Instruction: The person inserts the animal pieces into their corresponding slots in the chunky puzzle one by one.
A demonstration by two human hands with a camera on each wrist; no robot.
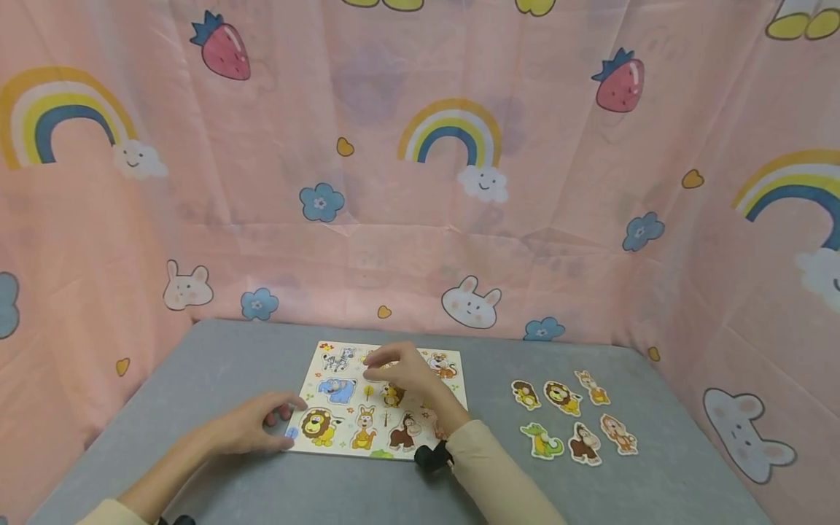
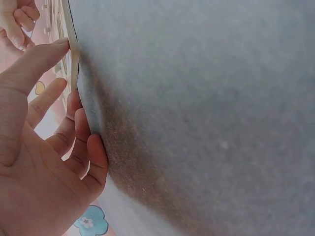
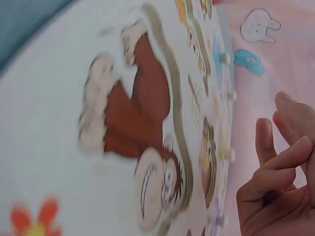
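Note:
A white puzzle board [image 1: 346, 434] with cartoon animals lies on the grey table. My left hand [image 1: 252, 424] rests at its lower left edge near the lion picture [image 1: 318, 426]; in the left wrist view the thumb touches the board's edge, and the fingers are relaxed. Above the middle of the board hovers my right hand [image 1: 403, 373], thumb and fingers loosely bent and apart, with nothing visible between them. It covers part of the top row. The right wrist view shows a brown ape picture [image 3: 140, 103] sunk in the board and small pegs [image 3: 226, 155] standing up beyond it.
To the board's right lie several loose animal pieces: hedgehog [image 1: 526, 394], lion [image 1: 562, 397], kangaroo [image 1: 593, 387], crocodile [image 1: 542, 441], ape [image 1: 585, 443] and monkey [image 1: 619, 434]. A pink printed curtain [image 1: 394, 255] hangs behind the table and along both sides.

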